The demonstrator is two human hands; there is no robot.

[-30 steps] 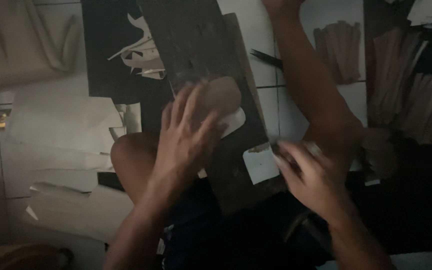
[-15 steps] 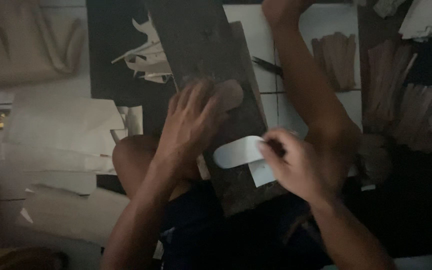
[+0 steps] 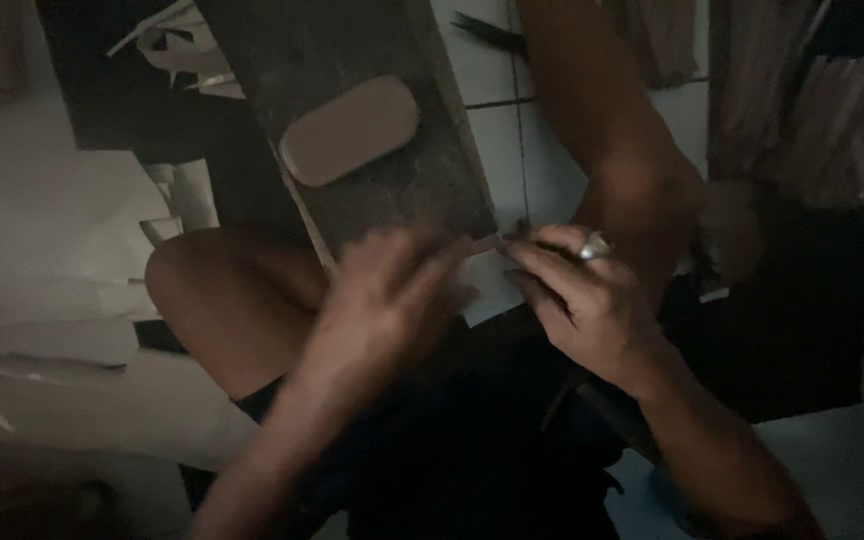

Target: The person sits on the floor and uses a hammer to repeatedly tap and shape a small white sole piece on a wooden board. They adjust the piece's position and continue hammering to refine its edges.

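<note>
Floor: pale tiles [image 3: 497, 130], dimly lit, with the person sitting low and a bare knee [image 3: 217, 290] raised at the left.
Far left: pale paper sheets [image 3: 62, 230] spread over the tiles, some curled offcuts [image 3: 177, 45] lying at the top beside a dark mat [image 3: 102, 80].
Board: a dark wooden board [image 3: 372, 60] slants from the top down toward the lap, its lower end near both hands.
On the board: one tan oval piece [image 3: 349, 130] with rounded ends, lying flat, apart from both hands.
Left hand [image 3: 387, 300]: blurred, fingers spread wide and reaching toward the board's lower edge; whether it holds anything I cannot tell.
Between the hands: a small pale slip [image 3: 487, 280], at the board's lower corner, touching the right fingertips.
Right hand [image 3: 577, 295]: fingers pinched narrow at the slip's top edge, a ring [image 3: 592, 247] on one finger.
Above right: the person's other leg [image 3: 592, 110] crosses the tiles.
Far right: stacks of brown strips [image 3: 842, 120] on a dark sheet [image 3: 802, 320], well apart from the hands.
</note>
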